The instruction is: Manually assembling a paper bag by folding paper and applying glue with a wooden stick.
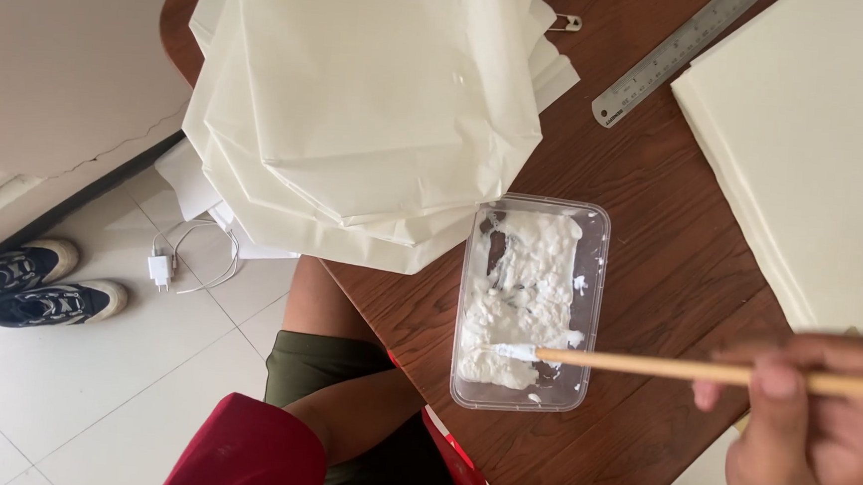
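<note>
Right hand (819,436) was closed around a thin wooden stick (703,370), pinched between thumb and fingertips near its rear end, shaft roughly level and pointing away to the hand's left. That grip looked like a pen-style hold, probably for fine control of the far tip. Stick tip (515,350) was coated white and sat in the white paste (524,288) inside a clear rectangular plastic tub (592,312), well out from the hand along the stick. Paste was spread unevenly, with bare patches on the tub floor near the far end, and smears on the walls. Tub rested flat on the dark wooden tabletop (653,216), close enough that the stick reached it without the hand crossing over.

Left hand: not in view, so its state could not be told.

Beyond the tub, a fanned pile of folded cream paper pieces (360,98) overhung the tabletop edge. Directly ahead of the hand lay a flat stack of cream sheets (817,136), squared up, likely kept clear of the paste. A steel ruler (672,58) lay diagonally between pile and stack; a safety pin (565,22) sat just past the pile.

Below the tabletop edge: the person's knee and red sleeve, tiled floor, white charger with cable (165,266), pair of dark sneakers (30,283).
</note>
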